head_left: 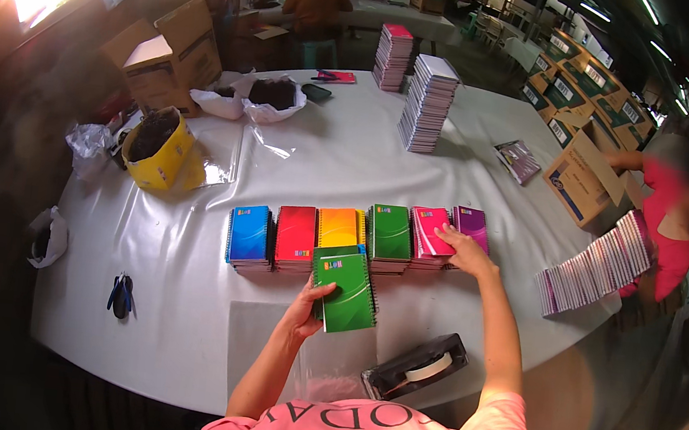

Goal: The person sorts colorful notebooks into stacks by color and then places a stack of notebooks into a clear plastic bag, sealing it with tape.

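My left hand point(304, 312) is closed around a few spiral notebooks, a green notebook point(346, 293) on top, with a blue edge showing behind it. The fingers of my right hand point(466, 251) grip the right side of a pink notebook point(429, 229), which sits a little askew on its stack. In the same row stand stacks of notebooks: a blue stack point(249, 234), a red stack point(295, 236), a yellow stack point(338, 227), a green stack point(391, 234) and a purple stack point(472, 222). My right thumb is hard to make out.
A tape dispenser point(421, 366) and a clear plastic sheet point(260, 336) lie near me; pliers point(121, 296) lie left. A yellow container point(158, 149) and white bags point(273, 98) sit far left. Tall notebook stacks point(428, 106) stand behind. A co-worker point(671, 220) is at right beside a carton point(587, 182).
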Demonstrator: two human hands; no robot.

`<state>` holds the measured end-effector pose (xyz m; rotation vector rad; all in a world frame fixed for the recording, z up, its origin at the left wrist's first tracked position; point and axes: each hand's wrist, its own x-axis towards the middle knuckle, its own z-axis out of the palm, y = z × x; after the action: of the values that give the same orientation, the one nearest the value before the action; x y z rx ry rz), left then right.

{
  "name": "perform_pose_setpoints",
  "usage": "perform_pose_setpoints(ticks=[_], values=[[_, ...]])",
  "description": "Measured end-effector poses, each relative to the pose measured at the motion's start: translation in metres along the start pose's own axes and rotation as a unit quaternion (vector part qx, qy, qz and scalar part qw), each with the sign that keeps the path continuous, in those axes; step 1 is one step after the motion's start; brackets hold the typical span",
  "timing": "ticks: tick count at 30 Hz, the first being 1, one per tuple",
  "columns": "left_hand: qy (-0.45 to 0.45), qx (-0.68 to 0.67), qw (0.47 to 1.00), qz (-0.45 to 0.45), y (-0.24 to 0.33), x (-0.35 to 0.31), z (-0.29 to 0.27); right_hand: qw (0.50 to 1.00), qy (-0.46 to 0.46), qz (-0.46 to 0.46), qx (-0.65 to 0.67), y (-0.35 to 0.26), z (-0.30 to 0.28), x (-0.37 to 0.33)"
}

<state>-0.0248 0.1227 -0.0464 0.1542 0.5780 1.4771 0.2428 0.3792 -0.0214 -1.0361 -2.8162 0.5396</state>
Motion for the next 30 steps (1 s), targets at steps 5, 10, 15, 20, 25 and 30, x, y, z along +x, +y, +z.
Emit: perform_pose_setpoints(ticks=[5,10,15,20,25,30], values=[[-0.001,-0.001,1.000,0.026,0.012,-0.001,0.010,0.999,0.019,0.017,0.043,0.010,-0.007,0.002],[0.003,0.031,0.999,0.043,0.016,-0.006,0.014,0.916,0.278,0.015,0.287,-0.028,-0.030,-0.006],[0.002,0.012,1.000,-0.006,0.014,-0.008,0.017,0.818,0.249,-0.271,0.442,-0.106,-0.043,0.005],[-0.060,-0.014,0.994,-0.095,0.011,-0.012,0.026,0.692,0.047,-0.418,0.587,-0.127,-0.040,0.017],[-0.083,-0.042,0.994,-0.063,0.009,-0.022,0.038,0.770,0.135,-0.368,0.503,-0.152,-0.047,-0.001],[-0.102,-0.063,0.993,0.007,0.002,-0.022,0.024,0.903,0.340,-0.248,0.079,-0.212,-0.038,-0.049]])
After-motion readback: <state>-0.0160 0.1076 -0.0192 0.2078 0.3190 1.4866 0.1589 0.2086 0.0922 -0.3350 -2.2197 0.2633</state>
